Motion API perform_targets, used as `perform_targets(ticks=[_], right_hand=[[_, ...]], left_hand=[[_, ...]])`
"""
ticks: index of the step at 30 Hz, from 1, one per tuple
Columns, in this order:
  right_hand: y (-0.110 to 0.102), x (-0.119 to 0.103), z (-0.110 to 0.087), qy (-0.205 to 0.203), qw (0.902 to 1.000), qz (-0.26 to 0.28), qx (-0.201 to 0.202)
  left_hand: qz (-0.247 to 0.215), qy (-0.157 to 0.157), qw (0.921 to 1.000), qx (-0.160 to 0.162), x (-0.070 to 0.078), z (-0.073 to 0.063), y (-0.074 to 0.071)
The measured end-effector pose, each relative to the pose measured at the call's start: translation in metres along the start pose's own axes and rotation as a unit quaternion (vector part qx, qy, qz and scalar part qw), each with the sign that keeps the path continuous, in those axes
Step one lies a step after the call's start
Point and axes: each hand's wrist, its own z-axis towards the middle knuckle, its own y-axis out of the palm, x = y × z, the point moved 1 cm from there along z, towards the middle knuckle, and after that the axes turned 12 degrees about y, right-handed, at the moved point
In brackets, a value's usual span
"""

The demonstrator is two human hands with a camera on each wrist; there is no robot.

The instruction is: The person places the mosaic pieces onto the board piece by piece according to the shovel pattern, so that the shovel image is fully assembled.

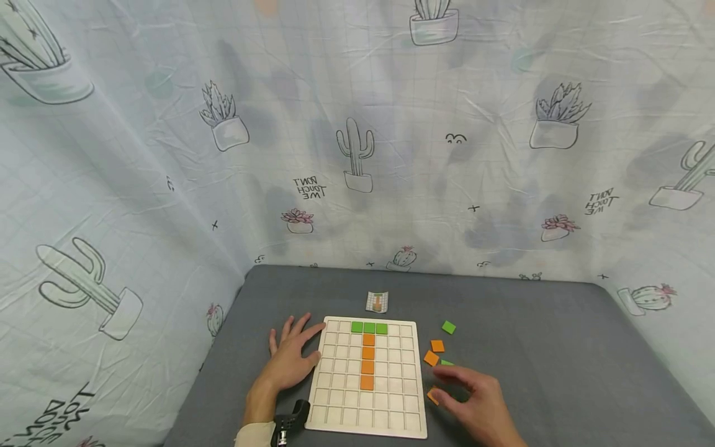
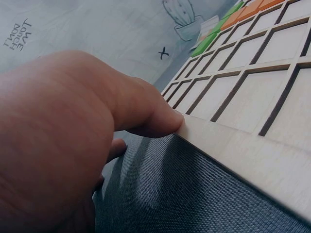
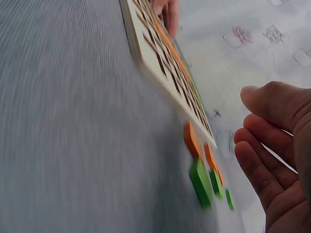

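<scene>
A wooden grid board [image 1: 391, 419] lies on the dark table. Three green tiles [image 1: 370, 328] sit side by side in its far row, and a column of orange tiles [image 1: 368, 353] runs toward me from the middle one. My left hand [image 1: 292, 359] rests at the board's left edge, fingers spread; in the left wrist view the thumb [image 2: 160, 116] touches the rim. Beside the board's right edge, my right hand [image 1: 475, 397] hovers with bent, loose fingers, apart from the thumb and holding nothing. An orange tile [image 1: 432, 393] shows by its thumb in the head view.
Loose orange tiles [image 1: 437, 346] and a green tile [image 1: 449, 327] lie right of the board; another green tile [image 1: 447, 362] is partly hidden by my right hand. A small pattern card [image 1: 377, 302] lies behind the board. Cactus-print cloth [image 1: 391, 205] surrounds the table.
</scene>
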Motion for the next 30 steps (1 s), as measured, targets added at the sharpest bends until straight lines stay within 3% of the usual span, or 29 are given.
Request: perform_targets(ticks=[6, 11, 17, 22, 30], right_hand=[[-0.024, 0.016, -0.007, 0.008, 0.9978, -0.058, 0.032], [-0.041, 0.031, -0.014, 0.004, 0.9962, -0.076, 0.043], [-0.057, 0.047, -0.021, -0.021, 0.9925, -0.086, 0.084], [-0.065, 0.058, -0.024, -0.033, 0.9874, -0.102, 0.116], [-0.068, 0.069, -0.024, -0.037, 0.9837, -0.115, 0.133]], left_hand=[[0.006, 0.004, 1.0000, 0.004, -0.004, 0.001, 0.004], [0.004, 0.006, 1.0000, 0.006, -0.004, 0.002, 0.004], [0.002, 0.002, 1.0000, 0.004, -0.003, 0.002, 0.005], [0.003, -0.002, 1.0000, -0.001, -0.004, 0.001, 0.005], [0.002, -0.005, 1.0000, 0.001, -0.003, 0.000, 0.004]])
